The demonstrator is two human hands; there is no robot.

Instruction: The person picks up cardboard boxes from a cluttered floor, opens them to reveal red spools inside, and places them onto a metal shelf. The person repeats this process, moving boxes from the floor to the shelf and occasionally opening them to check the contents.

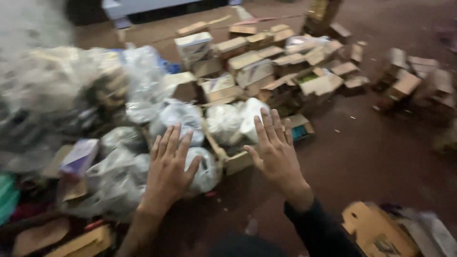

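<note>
Both my hands reach forward over a heap on a dark reddish floor. My left hand [167, 167] is flat with fingers spread, resting on or just above a clear plastic bag [205, 167] with white contents. My right hand [275, 148] is also flat with fingers apart, next to an open cardboard box [236, 162] that holds more plastic-wrapped bundles [223, 123]. A ring shows on one right finger. Neither hand grips anything.
Many small open cardboard boxes [266, 62] are piled behind. More boxes [409, 81] lie scattered far right. A blurred mass of plastic bags [52, 100] fills the left. A purple-white carton [78, 156] lies at left and a torn box [376, 228] at bottom right.
</note>
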